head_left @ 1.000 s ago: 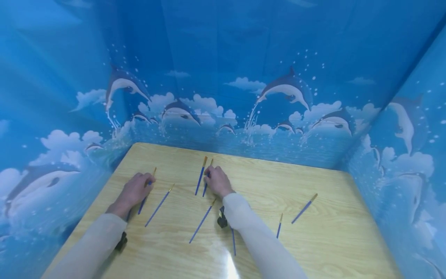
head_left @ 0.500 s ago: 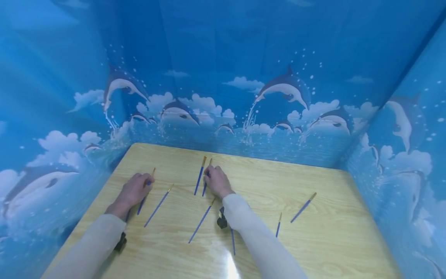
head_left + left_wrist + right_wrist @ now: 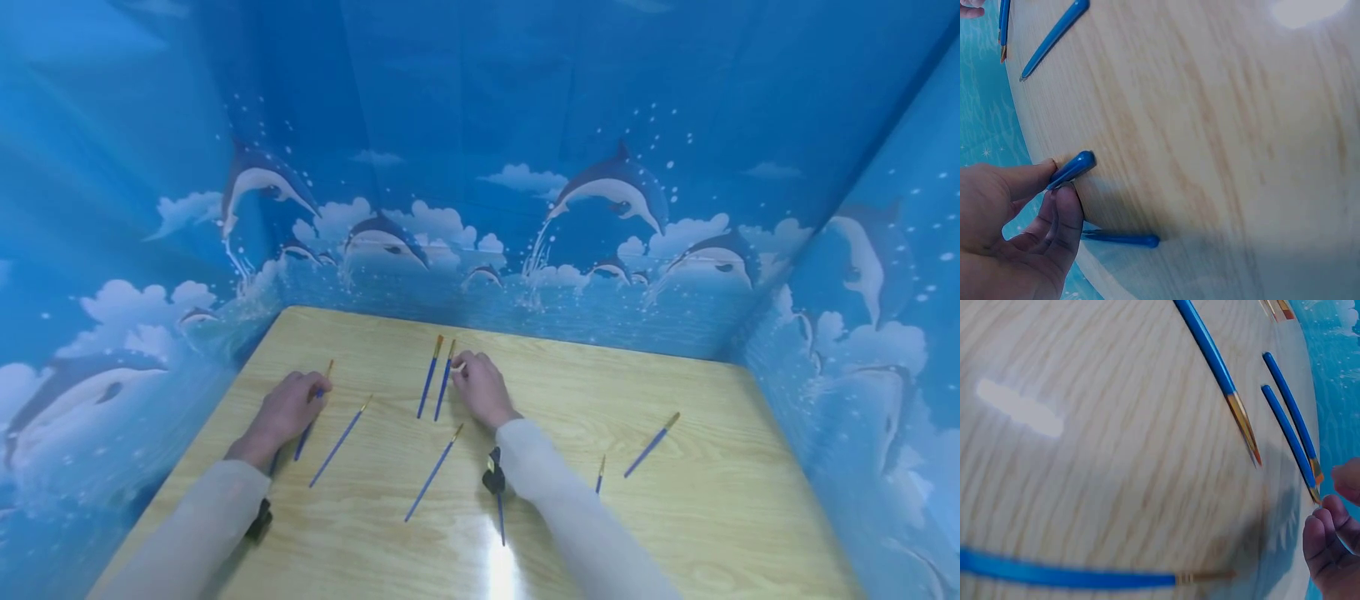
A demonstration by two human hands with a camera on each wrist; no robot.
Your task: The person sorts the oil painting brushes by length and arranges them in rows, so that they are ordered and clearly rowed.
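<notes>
My left hand pinches a blue-handled paintbrush between thumb and fingers, low over the left part of the table. Another paintbrush lies close by, partly hidden by that hand and wrist in the head view. At the back middle, two paintbrushes lie side by side, a left one and a right one, bristles pointing away from me. My right hand is just right of the pair. In the right wrist view its thumb and fingers stand apart near the bristle end, with nothing held.
Loose paintbrushes lie on the wooden table: one left of centre, one in the middle, and others to the right, including a thicker brush. A dolphin-print curtain hangs around the back and sides.
My right hand has let go of the right brush of the back pair and shifted slightly to the right, uncovering it. The left hand still pinches its brush in the same spot.
</notes>
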